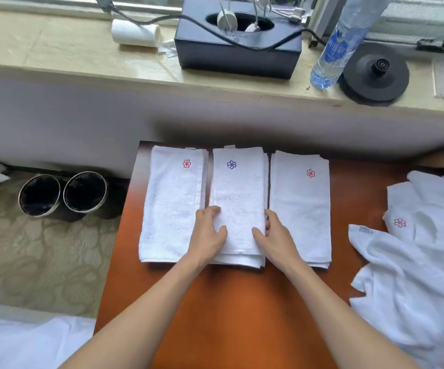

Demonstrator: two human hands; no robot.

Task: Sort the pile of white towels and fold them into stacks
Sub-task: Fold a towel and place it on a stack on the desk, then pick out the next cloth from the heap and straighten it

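A middle stack of folded white terry towels (238, 203), marked with a blue flower emblem (231, 164), is found on the far part of an orange-brown wooden table (236, 302). It is flanked by a left stack of folded white towels (170, 209) and a right stack of folded white towels (299, 209), each bearing a red flower emblem; the three are set just beside one another.

The middle stack is gripped at its near end by both hands. The left hand (208, 235) is closed on its left edge, thumb laid on top, fingers curled against the side. The right hand (275, 237) is clamped likewise on the right edge. The hands are kept apart by the stack between them.

A loose pile of unfolded white towels (415, 262) is noted at the right of the table.

On a beige stone sill (82, 54) beyond, a black tissue box (236, 49) holding cables, a clear plastic water bottle (340, 41), a round black kettle base (375, 73) and a white cloth roll (135, 33) are recorded. A pair of black cylindrical bins (39, 195) is seen on the patterned carpet (42, 262) at the left.
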